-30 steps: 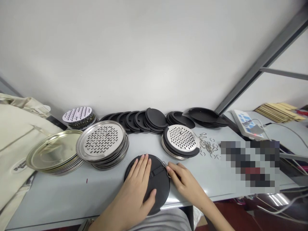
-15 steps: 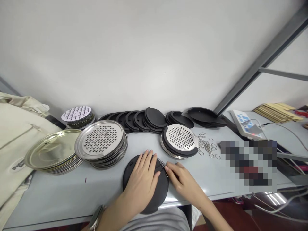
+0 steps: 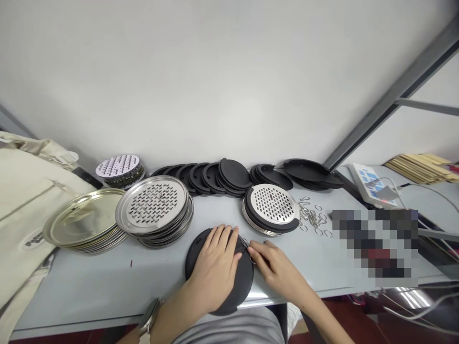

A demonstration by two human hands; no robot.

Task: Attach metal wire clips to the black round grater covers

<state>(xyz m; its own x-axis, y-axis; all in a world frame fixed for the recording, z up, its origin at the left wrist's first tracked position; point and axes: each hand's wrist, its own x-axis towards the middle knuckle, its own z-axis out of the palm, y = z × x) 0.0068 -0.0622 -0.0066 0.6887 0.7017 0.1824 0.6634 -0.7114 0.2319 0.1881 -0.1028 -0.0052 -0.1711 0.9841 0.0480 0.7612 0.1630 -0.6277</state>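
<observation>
A round black disc lies at the table's front edge. My left hand rests flat on it, fingers stretched out. At the disc's upper right edge, my right hand pinches a small metal clip with a ring, which touches the rim. Just behind sits a silver perforated plate on a black holder, over a stack of metal plates. More metal clips and rings lie loose to its right.
Stacks of silver grater plates and gold-toned lids stand at the left, beside a beige cloth bag. Black discs line the wall. A power strip and a blurred-out patch are at the right.
The whole view has shifted slightly, so things appear a little further right. Both hands keep nearly the same hold on the disc and the clip.
</observation>
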